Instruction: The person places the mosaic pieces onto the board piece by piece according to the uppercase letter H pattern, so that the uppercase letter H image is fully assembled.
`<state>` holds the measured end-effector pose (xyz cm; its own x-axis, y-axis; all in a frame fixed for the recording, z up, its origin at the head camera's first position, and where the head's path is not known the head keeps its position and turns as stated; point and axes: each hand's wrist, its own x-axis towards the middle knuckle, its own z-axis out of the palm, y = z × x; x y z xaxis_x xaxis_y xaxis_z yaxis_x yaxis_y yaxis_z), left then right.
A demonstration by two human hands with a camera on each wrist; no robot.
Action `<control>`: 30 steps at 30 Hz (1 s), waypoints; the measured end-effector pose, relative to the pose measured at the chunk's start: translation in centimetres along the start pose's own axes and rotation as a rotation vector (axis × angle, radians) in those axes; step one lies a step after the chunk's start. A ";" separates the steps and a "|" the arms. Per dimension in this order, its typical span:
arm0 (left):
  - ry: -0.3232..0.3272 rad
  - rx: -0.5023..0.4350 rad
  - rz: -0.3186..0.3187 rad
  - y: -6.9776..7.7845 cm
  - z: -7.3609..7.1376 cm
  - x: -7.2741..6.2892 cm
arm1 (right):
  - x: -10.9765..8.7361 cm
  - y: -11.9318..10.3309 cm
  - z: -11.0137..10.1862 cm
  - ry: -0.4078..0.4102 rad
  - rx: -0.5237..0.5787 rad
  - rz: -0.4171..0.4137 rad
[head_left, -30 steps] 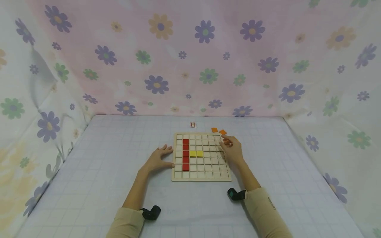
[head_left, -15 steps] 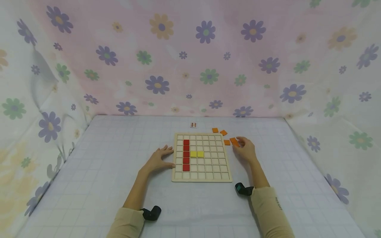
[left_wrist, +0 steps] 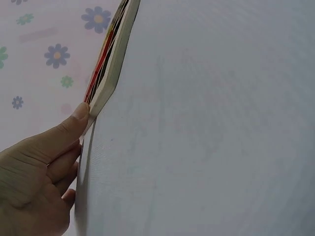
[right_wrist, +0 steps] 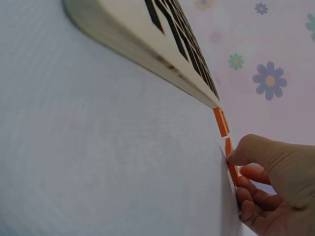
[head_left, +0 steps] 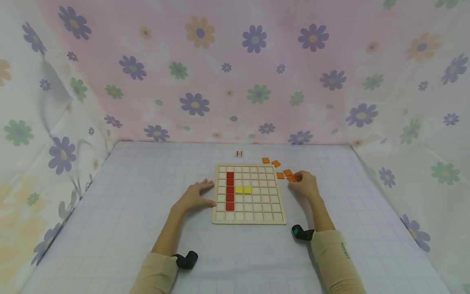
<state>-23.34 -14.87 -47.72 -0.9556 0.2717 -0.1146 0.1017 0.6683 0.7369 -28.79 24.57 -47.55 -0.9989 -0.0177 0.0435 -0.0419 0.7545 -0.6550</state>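
Note:
A wooden grid board (head_left: pixel 258 212) lies on the table, with a column of red tiles (head_left: pixel 229 190) and two yellow tiles (head_left: pixel 243 190) set in its squares. My left hand (head_left: pixel 192 196) rests at its left side, fingers spread; in the left wrist view the thumb (left_wrist: pixel 74 120) touches the board's edge. Right of the board, my right hand (head_left: pixel 306 183) pinches an orange tile (head_left: pixel 291 179) low at the table. Another orange tile (head_left: pixel 288 172) lies right behind that one. In the right wrist view, thumb and fingers meet at the orange tile (right_wrist: pixel 231 167), partly covering it.
More orange tiles lie close by: one tile (head_left: pixel 280 175) beside the board's right edge, and two near its far right corner, a tile (head_left: pixel 266 160) and a tilted one (head_left: pixel 276 163). A small patterned card (head_left: pixel 240 154) lies behind the board. Flowered cloth (head_left: pixel 235 81) walls the table.
My right hand has moved right, off the board's upper right corner, to the table beside it. Orange tiles now show there, two of them spread apart since half a second ago. The left hand stays put.

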 end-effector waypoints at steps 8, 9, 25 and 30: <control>-0.028 0.059 -0.083 0.8 -0.5 0.6 | 0.1 -0.5 0.1 0.040 0.077 -0.100; -0.030 0.065 -0.088 0.9 -0.6 0.6 | 0.1 -0.7 0.2 0.043 0.101 -0.122; -0.037 0.159 -0.103 1.9 -0.7 1.0 | 1.9 -5.4 4.5 -0.155 0.246 -0.359; -0.038 0.146 -0.112 1.9 -0.7 0.8 | 1.9 -5.9 5.3 -0.182 0.245 -0.368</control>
<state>-24.10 -13.86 -45.90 -0.9522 0.2140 -0.2178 0.0367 0.7883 0.6142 -30.60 16.60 -47.66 -0.9034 -0.3858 0.1870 -0.3751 0.5000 -0.7806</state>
